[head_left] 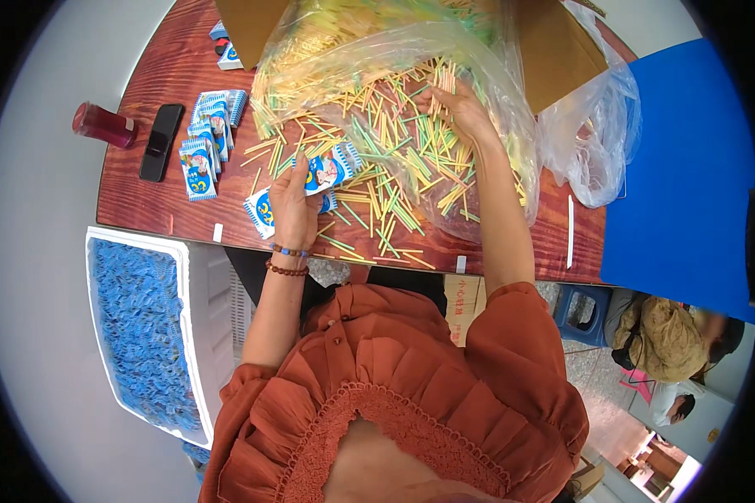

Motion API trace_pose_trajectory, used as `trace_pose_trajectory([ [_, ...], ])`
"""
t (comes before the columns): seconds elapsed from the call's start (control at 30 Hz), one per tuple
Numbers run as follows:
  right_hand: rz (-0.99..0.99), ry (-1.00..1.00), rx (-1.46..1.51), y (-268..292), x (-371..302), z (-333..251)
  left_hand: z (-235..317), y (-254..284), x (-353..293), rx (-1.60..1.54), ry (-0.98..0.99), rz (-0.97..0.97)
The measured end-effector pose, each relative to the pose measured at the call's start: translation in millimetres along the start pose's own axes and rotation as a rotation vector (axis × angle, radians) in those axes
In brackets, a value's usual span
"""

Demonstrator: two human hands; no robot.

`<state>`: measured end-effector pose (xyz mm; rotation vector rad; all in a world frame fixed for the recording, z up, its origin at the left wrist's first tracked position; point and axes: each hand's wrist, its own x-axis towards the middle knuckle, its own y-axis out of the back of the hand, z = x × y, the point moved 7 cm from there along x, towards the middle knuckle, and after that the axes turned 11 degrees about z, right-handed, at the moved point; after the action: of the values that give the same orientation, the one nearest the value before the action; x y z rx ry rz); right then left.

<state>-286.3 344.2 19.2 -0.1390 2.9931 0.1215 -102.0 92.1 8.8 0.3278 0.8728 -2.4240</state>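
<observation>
Reddish-brown wood grain across the counter [155, 214], edge curved by the lens. Strewn over its middle: thin, straight sticks [386, 159] in yellow, green and orange, a loose crisscrossed heap, spilling out from under a crinkled clear plastic bag [486, 75] whose glossy film drapes over a brown cardboard box [562, 50].

Left hand [292, 205] flat and palm down, fingers pressed together, pinning a small blue-and-white packet [331, 168] against the counter just beside the heap; 1 more packet [260, 210] peeking out at the thumb side. Beaded bracelets [287, 260] round that wrist, 1 with blue beads, 1 brown.

Right hand [457, 105] reaching under the bag's film into the heap, fingertips pinching a small bunch of sticks, held upright between thumb and fingers.

Further left, a fanned row of flat packets [205, 142], glossy, rectangular, overlapping like tiles. Beside them a black phone [161, 141], slim and smooth, then a dark red cylindrical jar [102, 124] lying near the counter's edge. A white straw-like strip [570, 230] alone on the wood at right, next to a flat blue board [688, 168].

Below the counter at left, a white foam crate [92, 277] with thick walls, filled with small blue pieces of bumpy texture. Rust-orange pleated blouse [394, 394] with lace trim in the foreground.
</observation>
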Motion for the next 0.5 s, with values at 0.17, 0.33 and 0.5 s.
trace_pose_trajectory([
  [0.17, 0.047, -0.060, 0.102, -1.7, 13.7, 29.2, 1.5, 1.3, -1.9, 0.013, -0.002, -0.029],
  [0.33, 0.091, 0.122, -0.245, 9.0, 35.0, 45.3, -0.9, -1.7, -4.1, 0.012, 0.020, 0.016],
  [0.5, 0.162, 0.053, 0.077, -4.9, -3.1, -13.3, 0.1, -1.8, -4.6, -0.011, 0.012, -0.010],
])
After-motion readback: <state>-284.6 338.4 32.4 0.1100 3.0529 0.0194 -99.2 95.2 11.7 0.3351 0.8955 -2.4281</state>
